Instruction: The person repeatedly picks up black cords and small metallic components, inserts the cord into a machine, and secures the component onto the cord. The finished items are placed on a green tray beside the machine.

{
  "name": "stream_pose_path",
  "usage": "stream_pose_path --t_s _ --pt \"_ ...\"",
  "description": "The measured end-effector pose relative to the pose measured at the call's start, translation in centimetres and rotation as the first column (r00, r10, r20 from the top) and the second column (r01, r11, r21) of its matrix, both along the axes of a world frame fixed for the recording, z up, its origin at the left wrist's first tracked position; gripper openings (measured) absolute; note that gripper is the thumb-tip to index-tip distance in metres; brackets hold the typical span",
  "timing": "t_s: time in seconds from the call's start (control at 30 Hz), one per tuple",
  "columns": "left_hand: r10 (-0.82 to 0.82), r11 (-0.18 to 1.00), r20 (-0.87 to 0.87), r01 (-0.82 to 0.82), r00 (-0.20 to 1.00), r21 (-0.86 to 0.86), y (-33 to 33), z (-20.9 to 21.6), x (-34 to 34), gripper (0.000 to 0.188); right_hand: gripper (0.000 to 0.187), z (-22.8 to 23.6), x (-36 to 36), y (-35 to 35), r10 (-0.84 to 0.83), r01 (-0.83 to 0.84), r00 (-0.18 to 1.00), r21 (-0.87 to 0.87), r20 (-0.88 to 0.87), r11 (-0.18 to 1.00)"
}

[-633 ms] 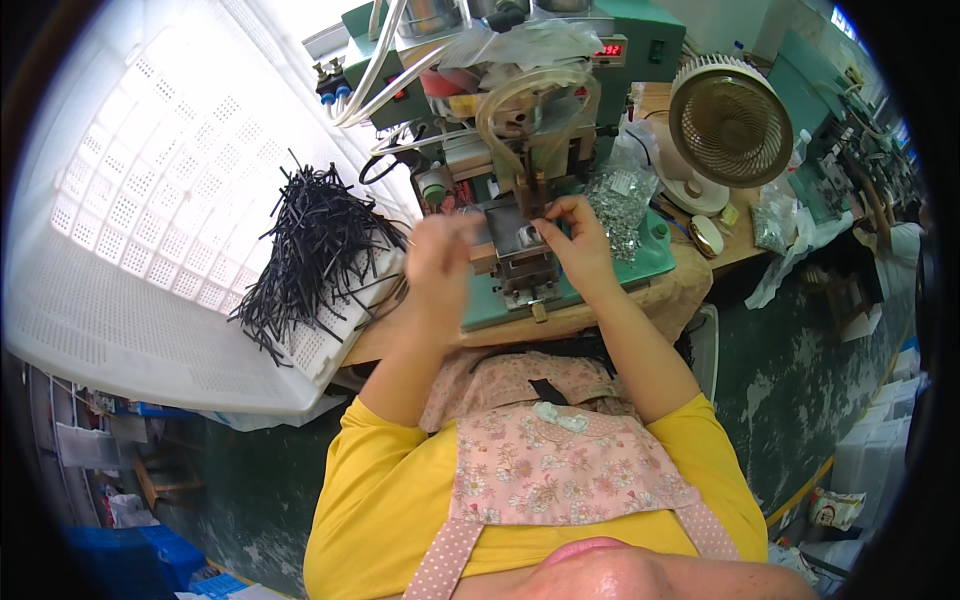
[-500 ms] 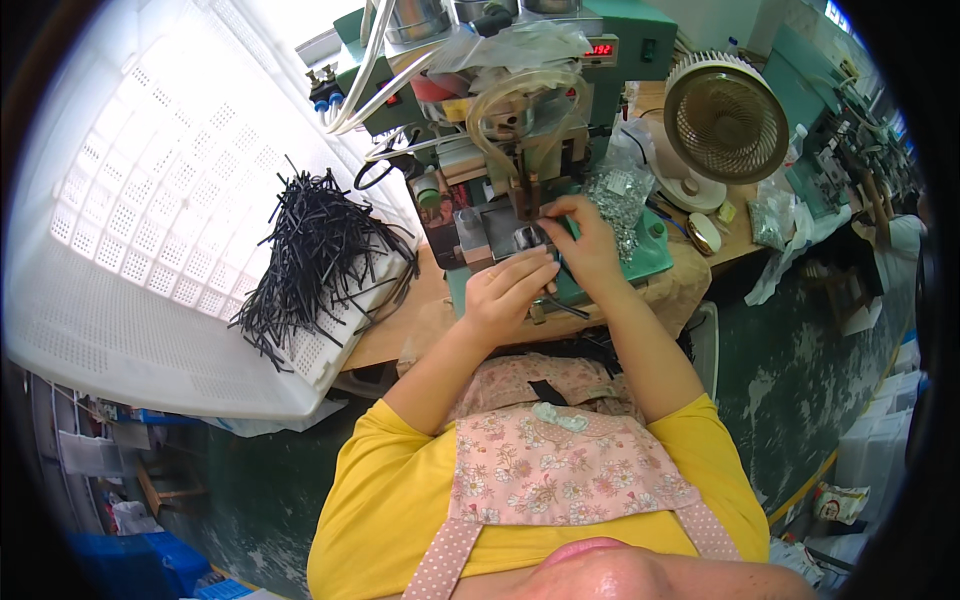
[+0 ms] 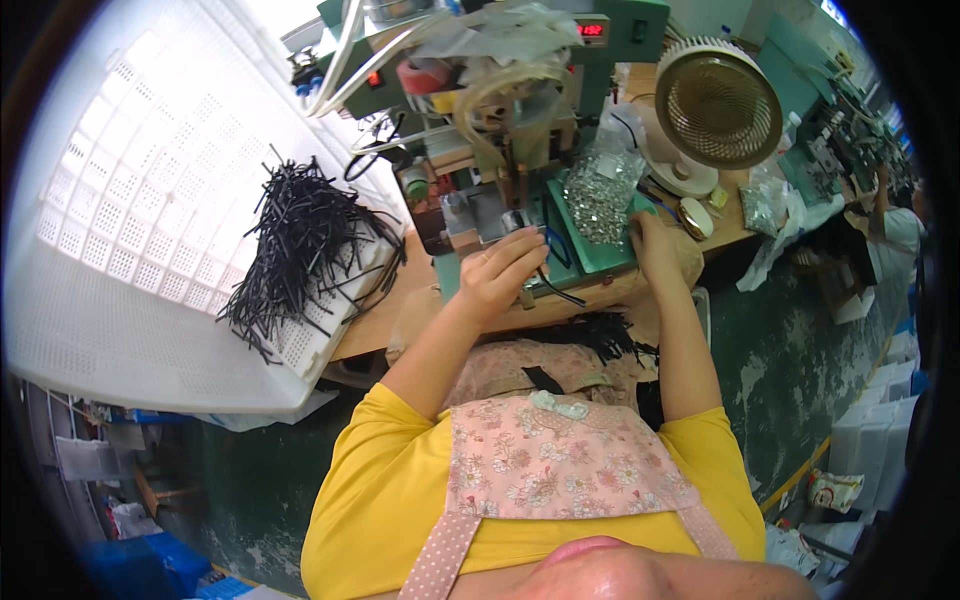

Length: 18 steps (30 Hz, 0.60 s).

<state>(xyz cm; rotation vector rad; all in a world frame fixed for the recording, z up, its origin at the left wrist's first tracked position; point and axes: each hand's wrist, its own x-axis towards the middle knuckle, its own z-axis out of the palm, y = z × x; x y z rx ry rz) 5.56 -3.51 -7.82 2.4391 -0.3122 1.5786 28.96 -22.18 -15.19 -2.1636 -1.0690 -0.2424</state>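
My left hand (image 3: 500,272) is at the front of the green bench machine (image 3: 520,160), its fingers together over the small metal fixture below the machine's head. A thin black strip (image 3: 566,293) sticks out to the right from under these fingertips; the hand seems to pinch it, with the thumb hidden. To the right, my right hand (image 3: 653,243) is at the edge of the green base, beside a clear bag of small shiny metal pieces (image 3: 598,205). Its fingers are bent together, and whatever they hold is hidden. A blue-handled tool (image 3: 556,240) lies between the hands.
At left, a heap of black strips (image 3: 300,240) rests on a white perforated crate (image 3: 120,190). A round fan (image 3: 718,105) stands at back right, near another bag of metal pieces (image 3: 768,205). More black strips (image 3: 600,335) lie below the table edge.
My right hand has left the fixture and moved right to the edge of the base beside the bag. My left hand stays at the fixture with the strip.
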Motion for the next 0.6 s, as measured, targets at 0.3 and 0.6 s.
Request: stream_pose_path --t_s 0.3,0.6 --pt "-0.015 0.981 -0.153 -0.015 0.988 -0.194 -1.9 -0.2 -2.1 0.037 0.015 -0.1 -0.6 1.0 -0.041 0.051 0.996 -0.117 0.081 0.992" --pt "0.557 0.741 -0.575 -0.671 0.599 0.021 11.2 -5.1 -9.9 0.025 0.010 0.5 -0.5 2.5 0.035 -0.027 0.999 0.179 -0.039 0.983"
